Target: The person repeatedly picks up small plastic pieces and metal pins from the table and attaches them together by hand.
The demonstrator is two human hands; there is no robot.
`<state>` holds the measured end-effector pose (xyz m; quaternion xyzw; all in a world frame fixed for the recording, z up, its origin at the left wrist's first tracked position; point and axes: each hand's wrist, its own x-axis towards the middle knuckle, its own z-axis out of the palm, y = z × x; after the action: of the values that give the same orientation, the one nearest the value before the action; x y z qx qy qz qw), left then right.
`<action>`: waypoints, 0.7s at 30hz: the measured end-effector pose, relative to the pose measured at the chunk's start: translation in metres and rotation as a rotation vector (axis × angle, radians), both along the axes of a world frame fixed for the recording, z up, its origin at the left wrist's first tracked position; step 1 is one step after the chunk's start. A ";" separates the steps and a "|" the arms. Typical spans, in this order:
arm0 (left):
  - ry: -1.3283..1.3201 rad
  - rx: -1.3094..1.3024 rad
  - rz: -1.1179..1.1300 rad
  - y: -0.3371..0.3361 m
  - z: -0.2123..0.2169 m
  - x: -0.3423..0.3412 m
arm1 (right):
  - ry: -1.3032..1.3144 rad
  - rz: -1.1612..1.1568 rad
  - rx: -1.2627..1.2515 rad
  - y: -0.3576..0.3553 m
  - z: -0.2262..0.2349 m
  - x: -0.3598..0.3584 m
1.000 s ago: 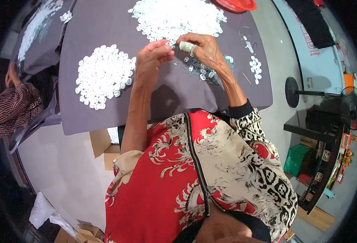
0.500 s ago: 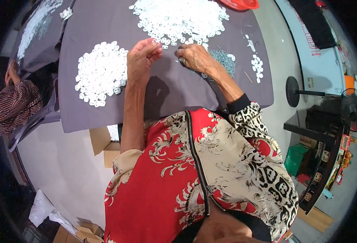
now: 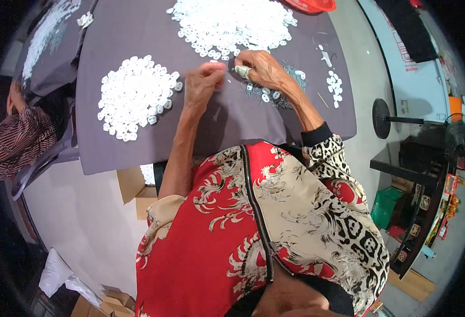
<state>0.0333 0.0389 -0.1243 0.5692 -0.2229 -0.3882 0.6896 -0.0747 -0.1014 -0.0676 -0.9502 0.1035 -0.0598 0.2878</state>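
Above the dark table cloth my left hand (image 3: 203, 84) has its thumb and fingers drawn together, slightly blurred; anything in them is too small to make out. Close by on its right, my right hand (image 3: 265, 70) has curled, pinching fingers whose tips are hidden, and a pale band wraps one finger. Beyond both hands spreads a large heap of small white plastic pieces (image 3: 232, 26) with holes. A second white heap (image 3: 135, 98) lies left of my left hand. Beneath my right wrist is a pile of thin grey-green pins (image 3: 282, 101) with several white pieces on it.
A small group of white pieces (image 3: 335, 87) lies at the table's right side, beside a thin stick (image 3: 323, 100). A red basket (image 3: 311, 4) stands at the far edge. Another person's striped sleeve (image 3: 21, 134) shows at left. An opened cardboard box (image 3: 147, 205) sits below the table.
My left hand has moved right and nearer to me, away from the left heap. My right hand has shifted slightly right, uncovering white pieces on the pin pile.
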 end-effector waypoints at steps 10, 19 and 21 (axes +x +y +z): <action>0.001 -0.046 -0.091 -0.010 0.008 -0.010 | -0.127 0.019 -0.010 -0.001 0.009 -0.006; 0.051 -0.087 0.027 -0.018 0.012 -0.017 | -0.118 -0.189 0.259 0.003 0.002 -0.013; 0.018 -0.060 0.053 -0.019 0.013 -0.019 | -0.120 -0.208 0.285 0.005 0.002 -0.012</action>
<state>0.0144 0.0198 -0.1115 0.5505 -0.2132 -0.3678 0.7185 -0.0871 -0.0959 -0.0655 -0.8786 0.1914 -0.1304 0.4176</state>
